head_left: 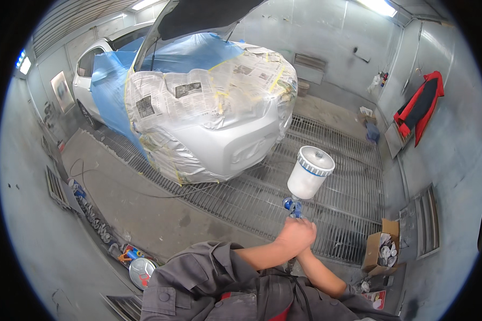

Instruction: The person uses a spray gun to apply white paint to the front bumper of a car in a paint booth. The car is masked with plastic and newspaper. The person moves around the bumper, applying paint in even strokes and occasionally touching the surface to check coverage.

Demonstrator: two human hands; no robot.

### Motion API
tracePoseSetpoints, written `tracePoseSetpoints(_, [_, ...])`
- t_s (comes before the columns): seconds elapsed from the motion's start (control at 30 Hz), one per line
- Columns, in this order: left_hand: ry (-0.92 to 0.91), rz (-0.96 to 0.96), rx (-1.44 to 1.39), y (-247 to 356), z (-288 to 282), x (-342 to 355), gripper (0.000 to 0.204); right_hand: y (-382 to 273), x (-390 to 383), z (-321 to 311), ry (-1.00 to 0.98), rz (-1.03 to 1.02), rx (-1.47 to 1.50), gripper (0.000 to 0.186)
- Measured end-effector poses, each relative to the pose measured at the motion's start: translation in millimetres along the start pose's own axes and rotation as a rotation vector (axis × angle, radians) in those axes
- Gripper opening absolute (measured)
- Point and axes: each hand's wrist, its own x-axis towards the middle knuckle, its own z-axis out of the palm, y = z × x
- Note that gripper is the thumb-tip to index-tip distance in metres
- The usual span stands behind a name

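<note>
The spray gun point(295, 206) sits just below frame centre, at about 5 o'clock. Its white paint cup point(309, 174) with a grey lid tilts toward 1 o'clock above a blue gun body. Both hands close over the grip below the cup: the left hand point(293, 235) wraps across the top, and the right hand point(304, 247) lies beneath it, mostly covered, so its finger positions cannot be resolved. The trigger and nozzle are hidden by the hands and by the cup.

At 11 o'clock from the gun stands a silver car point(198, 107). Its front bumper point(241, 150) is bare; newspaper masking point(209, 91) covers the front end above it, and blue plastic sheeting point(110, 85) covers the side and windscreen area. The raised bonnet point(203, 16) is cut off by the upper frame edge. Open steel floor grating point(337, 176) lies between the gun and the bumper, with nothing standing in between.

At 3 o'clock, near the wall, an open cardboard box point(377, 249) holds pale items too small to identify. At 1 o'clock a red and black jacket point(420, 107) hangs on the wall. At 8 o'clock a round lid and small coloured items point(136, 265) lie by the wall, indistinct.

Both forearms enter from the lower edge out of grey sleeves point(198, 273), the left forearm crossing above the right and converging at the grip.
</note>
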Motion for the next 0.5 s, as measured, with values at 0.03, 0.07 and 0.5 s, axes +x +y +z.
tracePoseSetpoints(0.03, [0.111,0.005,0.01,-2.3,-1.2,2.7,0.017,-2.2,6.5,-2.0,0.038,-0.016,0.009,0.014])
tracePoseSetpoints(0.07, [0.222,0.01,0.021,-3.8,-2.5,4.8,0.013,-1.4,7.1,-3.2,0.022,0.003,0.027,0.014])
tracePoseSetpoints(0.5, [0.2,-0.194,-0.323,15.7,7.2,2.9,0.016,19.3,4.6,-10.0,-0.102,0.57,0.656,0.015])
